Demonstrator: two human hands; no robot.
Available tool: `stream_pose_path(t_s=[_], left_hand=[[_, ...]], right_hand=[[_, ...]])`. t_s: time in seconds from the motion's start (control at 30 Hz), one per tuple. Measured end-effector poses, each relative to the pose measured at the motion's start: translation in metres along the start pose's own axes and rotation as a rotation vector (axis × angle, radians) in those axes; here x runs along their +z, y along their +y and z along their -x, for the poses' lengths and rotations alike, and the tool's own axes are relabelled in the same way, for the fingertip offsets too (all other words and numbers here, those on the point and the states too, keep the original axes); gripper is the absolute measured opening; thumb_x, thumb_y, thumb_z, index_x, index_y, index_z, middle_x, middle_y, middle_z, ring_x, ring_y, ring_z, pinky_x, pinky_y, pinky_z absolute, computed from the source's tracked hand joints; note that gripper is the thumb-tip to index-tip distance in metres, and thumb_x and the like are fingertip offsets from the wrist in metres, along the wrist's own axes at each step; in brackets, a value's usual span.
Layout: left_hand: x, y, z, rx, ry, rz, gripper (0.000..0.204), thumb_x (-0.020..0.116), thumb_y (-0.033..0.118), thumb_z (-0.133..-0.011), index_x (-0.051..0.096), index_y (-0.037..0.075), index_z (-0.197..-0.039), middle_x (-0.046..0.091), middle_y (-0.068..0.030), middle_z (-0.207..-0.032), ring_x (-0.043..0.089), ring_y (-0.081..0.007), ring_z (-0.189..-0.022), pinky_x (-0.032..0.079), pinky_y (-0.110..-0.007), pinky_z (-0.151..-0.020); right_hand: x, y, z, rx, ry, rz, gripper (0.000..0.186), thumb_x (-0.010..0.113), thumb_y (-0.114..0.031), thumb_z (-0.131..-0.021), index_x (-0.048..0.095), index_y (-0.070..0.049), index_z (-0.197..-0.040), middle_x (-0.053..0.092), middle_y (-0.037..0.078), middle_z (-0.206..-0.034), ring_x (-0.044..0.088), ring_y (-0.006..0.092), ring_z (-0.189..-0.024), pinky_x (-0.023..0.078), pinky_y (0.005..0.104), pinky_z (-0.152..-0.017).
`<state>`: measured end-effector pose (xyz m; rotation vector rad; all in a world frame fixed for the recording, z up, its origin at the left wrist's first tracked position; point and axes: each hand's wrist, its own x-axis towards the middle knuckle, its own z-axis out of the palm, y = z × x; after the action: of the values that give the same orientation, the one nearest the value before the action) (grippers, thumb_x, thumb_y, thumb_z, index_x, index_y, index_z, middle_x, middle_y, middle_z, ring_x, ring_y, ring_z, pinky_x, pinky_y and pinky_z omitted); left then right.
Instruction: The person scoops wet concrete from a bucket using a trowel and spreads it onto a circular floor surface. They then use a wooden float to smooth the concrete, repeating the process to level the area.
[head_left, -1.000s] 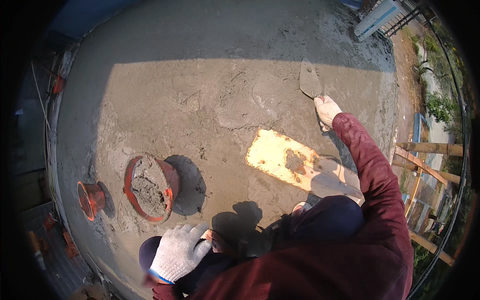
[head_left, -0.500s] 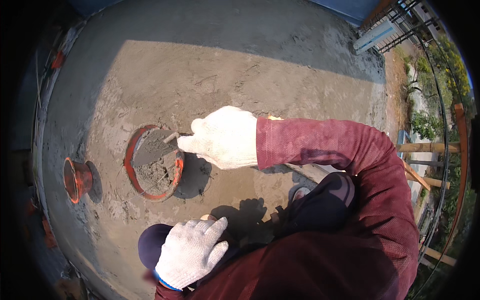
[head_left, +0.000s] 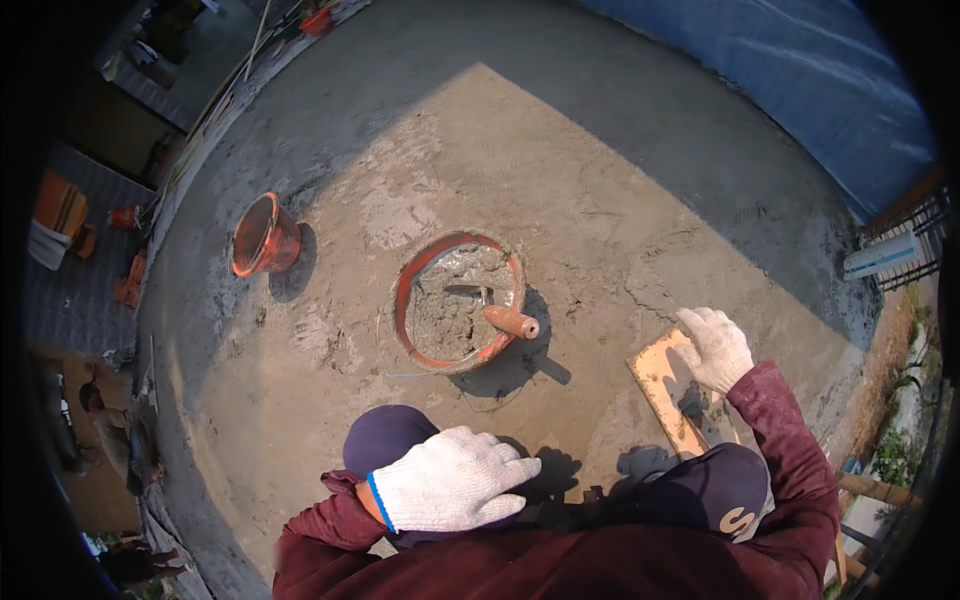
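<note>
My right hand (head_left: 714,349), in a white knit glove, is above a flat tan board (head_left: 665,372), perhaps a plastering float, by my right knee. Its fingers are spread, and its shadow falls on the board. My left hand (head_left: 455,480), gloved alike with a blue cuff edge, lies over my left knee with fingers stretched out, holding nothing. Ahead stands an orange-red bucket (head_left: 404,300) of wet grey mortar (head_left: 440,315). A trowel (head_left: 512,321) rests in it, its blade partly sunk in the mortar and its brown handle over the right rim.
A smaller orange bucket (head_left: 266,237) stands to the left on the rough cement floor (head_left: 590,240). Blue sheeting (head_left: 780,70) borders the far right. Wooden poles (head_left: 880,490) line the right edge, with plants beyond. Planks and other items lie along the left edge.
My right hand has let go of the trowel, left in the mortar bucket, and moved right to the tan board. My left hand stays at my knee. The view has turned leftward.
</note>
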<state>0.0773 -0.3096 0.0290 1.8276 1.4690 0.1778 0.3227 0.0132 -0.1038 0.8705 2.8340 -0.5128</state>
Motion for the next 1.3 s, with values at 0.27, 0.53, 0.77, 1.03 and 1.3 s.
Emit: stream_pose_path(t_s=[0.27,0.53,0.77,1.03,1.3], left_hand=[[-0.045,-0.021,-0.077,0.093,-0.352,0.073,0.045,0.063,0.045,-0.104,0.07,0.01,-0.131,0.073,-0.0174,-0.11,0.07,-0.0403,-0.105,0.056,-0.05,-0.091],[-0.07,-0.001,-0.107,-0.319,-0.3,0.161,0.045,0.072,0.041,-0.098,0.074,0.008,-0.128,0.075,-0.0188,-0.118,0.071,-0.0405,-0.112,0.056,-0.047,-0.097],[-0.042,0.033,-0.062,-0.561,-0.105,0.357,0.037,0.067,0.019,-0.102,0.069,0.003,-0.135,0.073,-0.0189,-0.127,0.067,-0.0364,-0.122,0.05,-0.044,-0.109],[-0.03,0.04,-0.054,-0.385,-0.084,0.211,0.035,0.071,0.008,-0.098,0.07,0.003,-0.133,0.072,-0.0138,-0.133,0.066,-0.0292,-0.123,0.05,-0.042,-0.109],[-0.031,0.056,-0.039,-0.621,0.012,0.678,0.035,0.071,0.017,-0.099,0.073,0.007,-0.133,0.076,-0.0124,-0.124,0.07,-0.0292,-0.115,0.053,-0.039,-0.101]], right_hand=[[0.266,0.133,0.301,0.605,-0.037,-0.067,0.066,0.073,-0.021,-0.092,0.051,-0.019,-0.154,0.067,0.02,-0.124,0.065,0.04,-0.114,0.056,0.0497,-0.096],[0.199,0.214,0.279,1.058,0.182,-0.01,0.068,0.066,-0.032,-0.101,0.04,-0.026,-0.163,0.064,0.023,-0.123,0.07,0.0443,-0.105,0.058,0.0536,-0.087],[0.085,0.44,-0.032,1.031,0.446,0.012,0.054,0.059,-0.035,-0.099,0.05,-0.023,-0.151,0.071,0.029,-0.125,0.07,0.0483,-0.114,0.056,0.0575,-0.096],[0.084,0.275,-0.09,0.58,0.253,-0.154,0.058,0.06,-0.025,-0.1,0.048,-0.022,-0.156,0.067,0.028,-0.133,0.066,0.0423,-0.125,0.055,0.0525,-0.103],[0.077,0.31,-0.02,0.894,0.235,-0.002,0.064,0.058,-0.033,-0.102,0.039,-0.027,-0.163,0.068,0.027,-0.128,0.072,0.0436,-0.112,0.057,0.0539,-0.096]])
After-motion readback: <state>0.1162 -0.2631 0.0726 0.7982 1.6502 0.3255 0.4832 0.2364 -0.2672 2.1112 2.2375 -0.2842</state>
